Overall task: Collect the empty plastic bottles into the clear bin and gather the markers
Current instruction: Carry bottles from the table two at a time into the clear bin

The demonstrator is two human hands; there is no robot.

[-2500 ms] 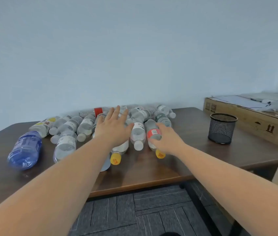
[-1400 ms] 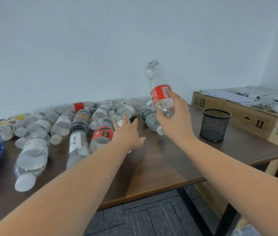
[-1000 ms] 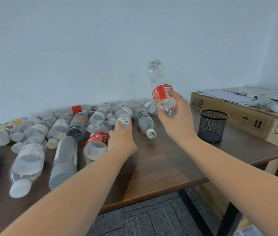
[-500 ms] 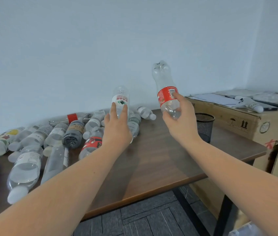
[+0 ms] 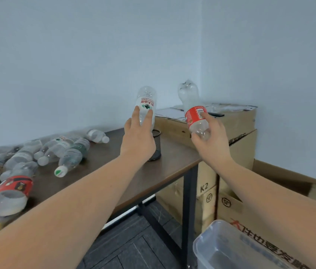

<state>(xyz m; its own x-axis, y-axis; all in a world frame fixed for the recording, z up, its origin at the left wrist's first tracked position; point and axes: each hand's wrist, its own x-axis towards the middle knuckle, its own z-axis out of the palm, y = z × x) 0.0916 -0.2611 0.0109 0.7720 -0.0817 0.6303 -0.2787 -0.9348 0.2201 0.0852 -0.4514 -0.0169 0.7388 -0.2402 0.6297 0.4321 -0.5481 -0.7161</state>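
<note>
While my left hand and right hand each grip one bottle, a mesh cup, boxes and clear bin sit ahead.

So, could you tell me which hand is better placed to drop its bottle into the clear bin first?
The right hand, probably. Its red-labelled bottle is past the table's end, on the side where the clear bin sits below. The left hand holds its bottle over the tabletop.
</note>
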